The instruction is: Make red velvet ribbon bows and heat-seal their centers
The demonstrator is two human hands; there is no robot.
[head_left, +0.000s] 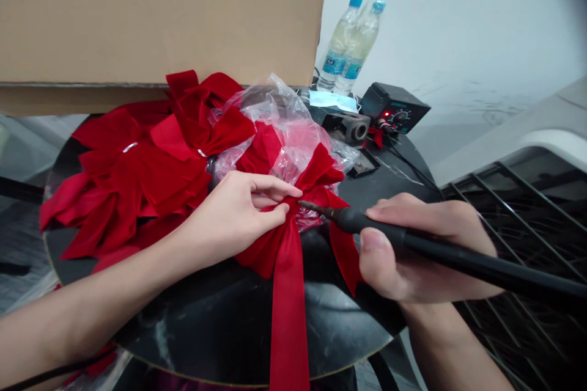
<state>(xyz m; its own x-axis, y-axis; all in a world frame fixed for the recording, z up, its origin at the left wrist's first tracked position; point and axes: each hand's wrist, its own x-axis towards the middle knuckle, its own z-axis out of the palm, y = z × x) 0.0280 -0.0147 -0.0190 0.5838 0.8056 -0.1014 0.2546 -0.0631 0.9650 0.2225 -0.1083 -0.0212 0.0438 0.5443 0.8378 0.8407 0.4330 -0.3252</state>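
My left hand (pixel 233 217) pinches a red velvet ribbon bow (pixel 316 178) at its gathered centre with thumb and fingers. One long ribbon tail (pixel 288 317) hangs from it over the table's front edge, and another curls to the right. In my right hand (pixel 426 226) is a black soldering iron (pixel 452 261), held like a pen. Its pointed tip meets the middle of the bow close to my left fingertips; whether it presses into the fabric is hard to see. Clear plastic wrap (pixel 293 116) with red fabric inside lies just behind the bow.
Finished-looking red bows (pixel 132 177) are heaped on the left of the round black table (pixel 229 330). Behind stand a cardboard box (pixel 160 18), two bottles (pixel 343 49), a light-blue face mask (pixel 334 101), an iron holder (pixel 346 126) and a soldering station (pixel 397 108) with a lit red light.
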